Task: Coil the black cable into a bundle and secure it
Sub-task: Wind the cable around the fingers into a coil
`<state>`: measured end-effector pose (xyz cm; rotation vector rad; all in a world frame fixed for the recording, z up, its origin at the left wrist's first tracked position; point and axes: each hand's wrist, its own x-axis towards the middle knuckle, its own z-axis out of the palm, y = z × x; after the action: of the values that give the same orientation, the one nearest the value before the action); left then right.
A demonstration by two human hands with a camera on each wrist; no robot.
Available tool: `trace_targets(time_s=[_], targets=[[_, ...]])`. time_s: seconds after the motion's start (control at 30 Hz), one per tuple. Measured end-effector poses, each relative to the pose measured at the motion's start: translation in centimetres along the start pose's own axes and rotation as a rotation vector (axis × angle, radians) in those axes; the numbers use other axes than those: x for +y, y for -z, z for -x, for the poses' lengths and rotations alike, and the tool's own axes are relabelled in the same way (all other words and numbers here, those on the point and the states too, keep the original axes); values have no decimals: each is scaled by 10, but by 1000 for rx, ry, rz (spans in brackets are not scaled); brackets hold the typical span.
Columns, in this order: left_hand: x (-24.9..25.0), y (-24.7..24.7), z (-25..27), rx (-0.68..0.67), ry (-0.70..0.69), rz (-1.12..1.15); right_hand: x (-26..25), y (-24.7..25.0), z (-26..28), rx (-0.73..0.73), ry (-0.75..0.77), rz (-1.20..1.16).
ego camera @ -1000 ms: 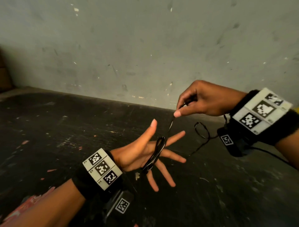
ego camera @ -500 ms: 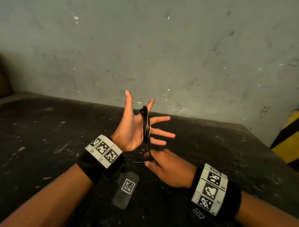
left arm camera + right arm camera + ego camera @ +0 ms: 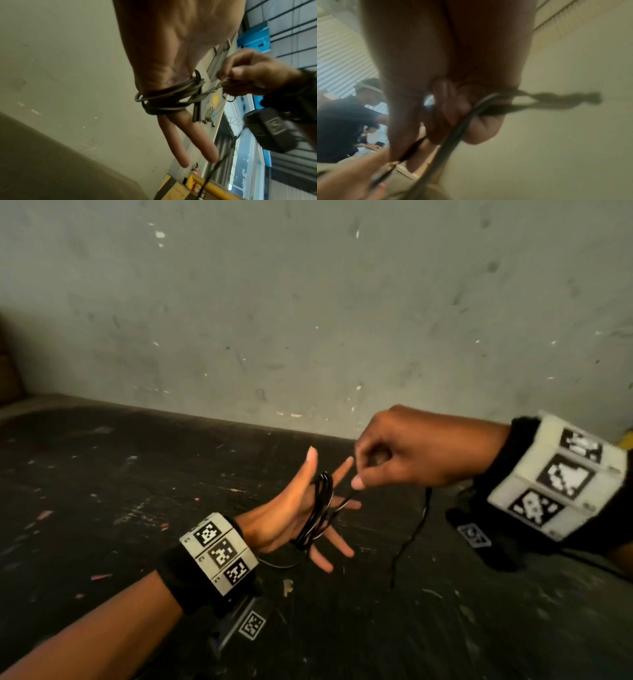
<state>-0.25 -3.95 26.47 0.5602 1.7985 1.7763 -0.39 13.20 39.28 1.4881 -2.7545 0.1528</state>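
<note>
The thin black rubber-sheathed cable (image 3: 320, 510) is wound in several loops around the left hand (image 3: 291, 518), crossing the palm at the base of the fingers. The left hand is spread flat, fingers straight and apart, thumb raised; it acts as a former and grips nothing. The right hand (image 3: 411, 453) pinches the running part of the cable between thumb and forefinger, just beside the left fingertips. From that pinch a free tail (image 3: 411, 537) hangs down toward the dark scuffed tabletop (image 3: 102, 491).

Handling, as judged: the cable is light, limp and springy. The loops sit unevenly in the left wrist view, so they are likely to slacken or slide off the fingers if tension drops. Take hold close to the coil, on the running part, to keep each turn tight. For securing, the best grip point is probably the middle of the bundle, where the tail can be wrapped crosswise.

Surroundings: a grey plaster wall (image 3: 342, 302) stands behind the table. Both wrists carry black bands with white coded marker blocks (image 3: 219, 553). A person in dark clothing (image 3: 342, 121) shows blurred in the right wrist view, well apart. Nothing lies between the hands; the hanging tail could snag on the right wrist unit.
</note>
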Motion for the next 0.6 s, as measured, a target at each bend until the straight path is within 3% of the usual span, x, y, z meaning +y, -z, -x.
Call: trace_targets(time_s=[0.17,0.33,0.47,0.6], targets=[[11,-11,7,-124,43,2,23,16,-8,7,47,93],[17,-6,8,-146,126,-52,33,19,-8,-11,60,297],[17,3,12,-222,194,-34,45,12,-10,148,153,510],[17,3,12,-261,205,0,57,-5,-16,244,184,507]])
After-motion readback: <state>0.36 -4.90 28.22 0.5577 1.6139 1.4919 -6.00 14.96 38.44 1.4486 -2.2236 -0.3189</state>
